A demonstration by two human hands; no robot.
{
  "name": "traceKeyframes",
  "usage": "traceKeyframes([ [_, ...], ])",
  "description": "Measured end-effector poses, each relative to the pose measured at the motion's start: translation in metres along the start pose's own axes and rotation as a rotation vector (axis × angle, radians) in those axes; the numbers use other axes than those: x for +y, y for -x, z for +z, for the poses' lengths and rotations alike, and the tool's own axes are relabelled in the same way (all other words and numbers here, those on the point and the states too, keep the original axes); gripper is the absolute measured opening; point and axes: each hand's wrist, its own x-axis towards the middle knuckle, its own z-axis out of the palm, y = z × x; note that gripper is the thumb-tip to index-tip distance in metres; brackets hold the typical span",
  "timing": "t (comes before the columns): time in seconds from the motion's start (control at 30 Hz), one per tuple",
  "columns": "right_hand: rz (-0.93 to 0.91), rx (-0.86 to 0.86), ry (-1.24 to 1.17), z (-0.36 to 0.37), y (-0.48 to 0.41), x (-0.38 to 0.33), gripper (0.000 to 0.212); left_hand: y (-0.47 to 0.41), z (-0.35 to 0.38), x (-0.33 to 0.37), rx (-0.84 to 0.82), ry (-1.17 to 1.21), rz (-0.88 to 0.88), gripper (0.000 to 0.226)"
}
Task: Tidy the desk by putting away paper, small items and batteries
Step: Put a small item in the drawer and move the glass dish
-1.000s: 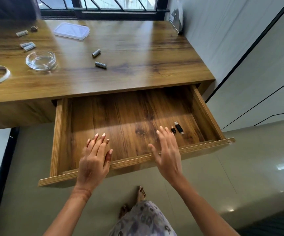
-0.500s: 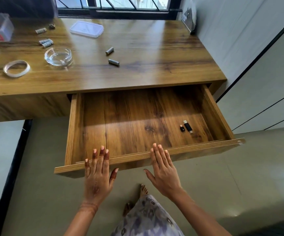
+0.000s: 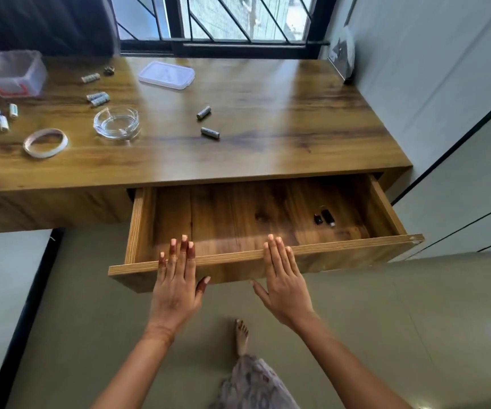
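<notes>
The wooden desk's drawer (image 3: 356,246) stands partly pulled out, with two small black items (image 3: 325,217) lying inside at its right. My left hand (image 3: 176,286) and my right hand (image 3: 285,286) lie flat with straight fingers against the drawer's front panel, fingertips over its top edge. On the desk top lie two grey batteries (image 3: 207,123) near the middle, more batteries (image 3: 98,98) further left, and several small white ones (image 3: 2,116) at the far left.
A glass ashtray (image 3: 116,123), a tape ring (image 3: 45,142), a clear plastic box (image 3: 14,73) and its lid (image 3: 166,75) sit on the desk (image 3: 268,137). A wall is at the right, a barred window behind. My bare foot (image 3: 241,335) is on the floor.
Both hands drew back out of the drawer and now press its front panel. The drawer has slid partway in under the desk.
</notes>
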Motion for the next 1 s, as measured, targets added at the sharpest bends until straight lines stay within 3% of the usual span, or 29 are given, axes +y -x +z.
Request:
traceKeyframes([
  [0.37,-0.013,0.122,0.009,0.020,-0.082,0.020,0.075,-0.079,0.026,-0.026,0.066,0.021,0.002,0.069],
  [0.53,-0.049,0.150,0.031,0.037,-0.108,0.031,0.060,-0.103,0.038,-0.035,0.172,-0.008,0.052,0.076],
  [0.77,-0.058,0.245,0.025,0.048,-0.143,0.039,0.053,-0.129,0.048,-0.046,0.200,-0.113,0.058,0.077],
  [1.0,-0.076,0.327,0.129,0.054,-0.171,0.046,0.079,-0.153,0.051,-0.056,0.202,-0.179,0.075,0.092],
])
